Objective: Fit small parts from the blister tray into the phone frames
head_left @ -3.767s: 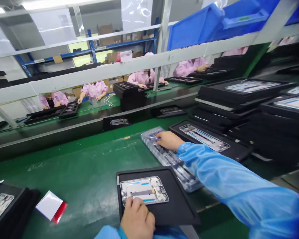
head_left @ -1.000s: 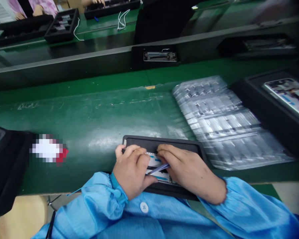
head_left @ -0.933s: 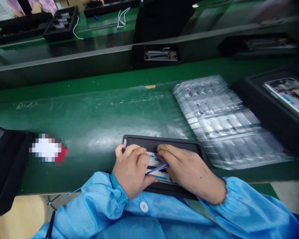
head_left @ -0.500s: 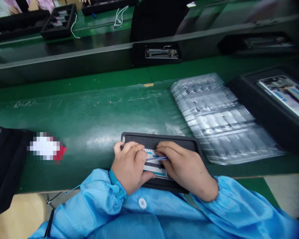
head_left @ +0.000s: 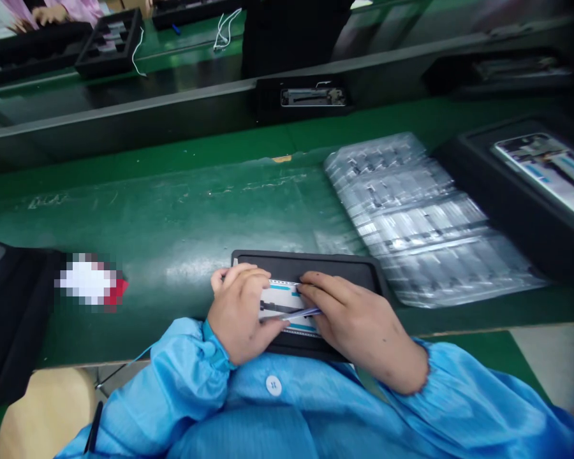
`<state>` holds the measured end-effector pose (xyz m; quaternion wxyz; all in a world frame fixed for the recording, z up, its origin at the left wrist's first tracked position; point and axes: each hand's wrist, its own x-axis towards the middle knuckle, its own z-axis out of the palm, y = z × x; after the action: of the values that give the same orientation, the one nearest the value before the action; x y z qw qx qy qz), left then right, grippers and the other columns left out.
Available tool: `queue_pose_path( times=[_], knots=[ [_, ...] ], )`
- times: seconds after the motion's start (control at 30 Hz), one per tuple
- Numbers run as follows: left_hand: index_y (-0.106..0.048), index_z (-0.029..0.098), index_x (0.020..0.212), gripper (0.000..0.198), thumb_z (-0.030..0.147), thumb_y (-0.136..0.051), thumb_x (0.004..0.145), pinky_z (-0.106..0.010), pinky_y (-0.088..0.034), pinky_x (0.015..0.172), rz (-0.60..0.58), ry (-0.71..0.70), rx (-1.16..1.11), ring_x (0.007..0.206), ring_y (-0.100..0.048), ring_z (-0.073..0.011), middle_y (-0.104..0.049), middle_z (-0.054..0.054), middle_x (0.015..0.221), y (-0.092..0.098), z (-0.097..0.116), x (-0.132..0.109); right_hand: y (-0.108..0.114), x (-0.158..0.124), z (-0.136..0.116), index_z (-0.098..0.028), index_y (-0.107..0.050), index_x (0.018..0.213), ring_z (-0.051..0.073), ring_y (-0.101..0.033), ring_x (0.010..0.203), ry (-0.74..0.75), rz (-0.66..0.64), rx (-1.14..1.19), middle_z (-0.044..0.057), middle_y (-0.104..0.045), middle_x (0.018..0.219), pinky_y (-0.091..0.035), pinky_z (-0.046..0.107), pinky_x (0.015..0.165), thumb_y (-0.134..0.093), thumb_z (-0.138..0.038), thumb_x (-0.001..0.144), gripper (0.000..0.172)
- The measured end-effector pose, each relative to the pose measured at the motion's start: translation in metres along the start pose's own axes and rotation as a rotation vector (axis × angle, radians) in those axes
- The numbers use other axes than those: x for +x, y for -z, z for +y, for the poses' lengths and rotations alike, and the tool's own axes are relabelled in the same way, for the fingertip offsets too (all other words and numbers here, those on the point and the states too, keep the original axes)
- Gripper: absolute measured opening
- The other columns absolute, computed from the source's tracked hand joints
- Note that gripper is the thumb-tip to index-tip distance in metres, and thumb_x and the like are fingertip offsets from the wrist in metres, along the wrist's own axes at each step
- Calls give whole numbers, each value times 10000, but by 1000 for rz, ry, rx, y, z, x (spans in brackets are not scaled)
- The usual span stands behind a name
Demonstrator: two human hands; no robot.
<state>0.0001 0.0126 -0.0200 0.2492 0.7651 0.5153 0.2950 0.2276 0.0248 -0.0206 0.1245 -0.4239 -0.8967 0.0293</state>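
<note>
Seated worker at a green-matted counter. The left hand lies curled over the left end of a phone mid-frame panel, pressing on it without closing around it; the right hand grips a slim blue-handled tool, its tip over the panel. The panel sits in a black tray, blue-marked strips on its face. Beside it, a clear blister tray is full of metal frames; 1 further panel lies in a second black tray at right.
</note>
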Motion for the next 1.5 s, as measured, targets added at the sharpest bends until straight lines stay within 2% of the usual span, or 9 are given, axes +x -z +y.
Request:
queue_pose_path(
  times=[0.1, 0.2, 0.4, 0.47, 0.57, 0.7, 0.93, 1.13, 1.5],
  knots=[
    [-482, 237, 1076, 395, 151, -688, 750, -547, -394, 1048, 96, 75, -110, 1198, -578, -278, -674, -72, 1169, 11, -7, -4, 1, 1, -1, -145, -665, 1163, 279, -670, 998, -24, -34, 20, 110, -661, 1260, -589, 443, 828, -502, -108, 881, 328],
    [-482, 233, 1058, 350, 65, -585, 768, -514, -422, 1069, 162, 110, -164, 1248, -551, -252, -672, -61, 1166, 21, -17, -9, 18, 3, 10, -173, -644, 1210, 283, -646, 1099, -33, -11, 212, 112, -628, 1302, -574, 452, 921, -526, -171, 901, 331],
    [-467, 230, 1098, 404, 58, -580, 751, -540, -408, 1097, 115, 80, -165, 1325, -497, -273, -665, -77, 1209, 24, -25, -12, 68, 5, 32, -288, -697, 1100, 270, -635, 1106, -298, 325, 620, 78, -630, 1229, -547, 439, 920, -505, -251, 969, 235],
    [-457, 231, 1159, 507, 72, -631, 710, -564, -376, 1119, 66, 62, -134, 1360, -456, -295, -638, -90, 1260, 25, -24, -13, 64, 4, 30, -291, -685, 1128, 259, -656, 1028, -288, 356, 590, 78, -653, 1137, -559, 419, 850, -497, -252, 975, 245],
    [-419, 233, 1273, 691, 129, -726, 663, -599, -322, 1143, -28, 26, -87, 1414, -373, -332, -580, -109, 1344, 28, -23, -15, 43, 0, 21, -276, -656, 1133, 240, -690, 936, -271, 269, 520, 48, -709, 1050, -573, 374, 779, -515, -259, 970, 216],
    [-363, 239, 1365, 885, 269, -840, 620, -653, -282, 1132, -118, 6, -32, 1439, -306, -390, -510, -137, 1418, 30, -21, -17, 19, -5, 13, -242, -632, 1060, 182, -702, 738, -390, 207, 584, 18, -728, 926, -562, 299, 663, -540, -301, 969, 143],
    [-350, 244, 1336, 853, 261, -833, 634, -667, -293, 1096, -122, -36, 26, 1420, -322, -403, -530, -141, 1391, 26, -22, -16, 15, -3, 18, -246, -668, 927, 190, -705, 791, -381, 245, 603, 14, -732, 888, -563, 296, 712, -600, -314, 936, 97],
    [-349, 248, 1330, 843, 258, -824, 633, -666, -283, 1097, -88, -69, 15, 1419, -334, -400, -540, -139, 1371, 23, -27, -19, 15, -2, 19, -210, -655, 927, 168, -680, 666, -435, 186, 628, 32, -712, 861, -541, 264, 574, -586, -337, 939, 145],
    [-368, 252, 1305, 804, 259, -818, 639, -660, -299, 1071, -69, -96, 9, 1411, -345, -398, -558, -134, 1354, 21, -29, -19, 17, 8, 12, -216, -634, 881, 157, -672, 719, -236, 136, 531, 18, -705, 811, -525, 266, 667, -560, -276, 951, 118]
  ],
)
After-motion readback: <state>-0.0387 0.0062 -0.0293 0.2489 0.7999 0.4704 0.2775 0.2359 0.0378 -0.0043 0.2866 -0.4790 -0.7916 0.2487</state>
